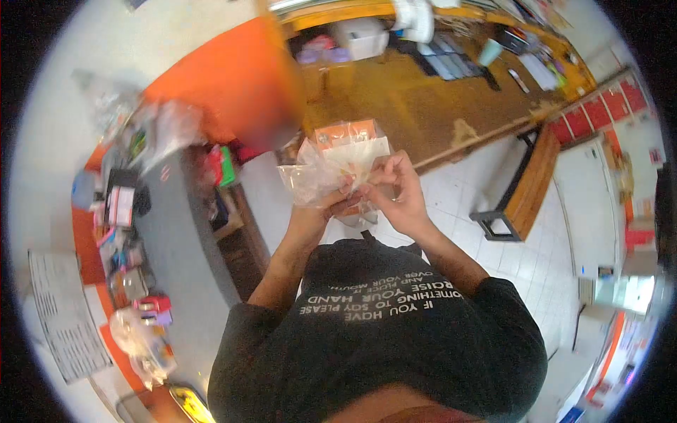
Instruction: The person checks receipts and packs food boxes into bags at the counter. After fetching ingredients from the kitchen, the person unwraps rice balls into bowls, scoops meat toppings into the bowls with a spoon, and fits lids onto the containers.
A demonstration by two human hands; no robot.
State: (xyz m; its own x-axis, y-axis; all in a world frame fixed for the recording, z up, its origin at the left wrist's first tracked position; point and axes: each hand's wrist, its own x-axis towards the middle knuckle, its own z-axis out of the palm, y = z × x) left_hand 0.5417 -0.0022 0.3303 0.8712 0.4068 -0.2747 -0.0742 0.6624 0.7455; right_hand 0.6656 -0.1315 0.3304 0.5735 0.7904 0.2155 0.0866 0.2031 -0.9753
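Observation:
In front of my chest is a clear plastic bag [310, 173] with an orange and white box [349, 137] in it. My left hand [321, 211] is closed on the gathered plastic at the near side of the bag. My right hand [398, 194] is beside it, fingers bent and pinching the bag's twisted plastic near the left fingertips. The hands nearly touch. Part of the bag hangs below them, and the folds hide exactly where the fingertips meet.
Beyond the hands stands a brown wooden table [374, 92] with phones, a cup [490, 51] and a white box [360, 39]. A wooden bench [529, 187] is to the right. Along the left runs a grey counter [176, 233] with plastic bags and small goods.

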